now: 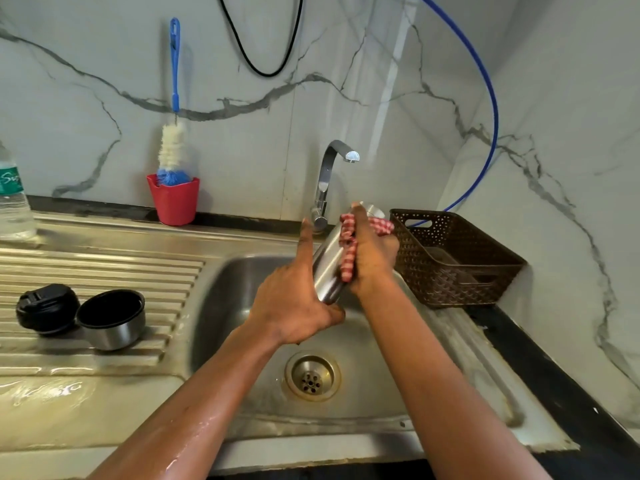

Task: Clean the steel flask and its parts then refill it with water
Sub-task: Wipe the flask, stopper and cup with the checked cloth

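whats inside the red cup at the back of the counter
A bottle brush stands head down in the red cup; its blue tip bristles fill the mouth. The cup's wall hides whatever lies lower.

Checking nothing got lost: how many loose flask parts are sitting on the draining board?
2. A round black plastic stopper lies far left on the ribbed steel draining board; a black-lined steel cup lid stands beside it, mouth up. None looks hidden.

flask [329, 268] silver | cloth [348, 252] red-white check | cup [174, 200] red | basket [457, 258] brown | brush [174, 133] blue-white
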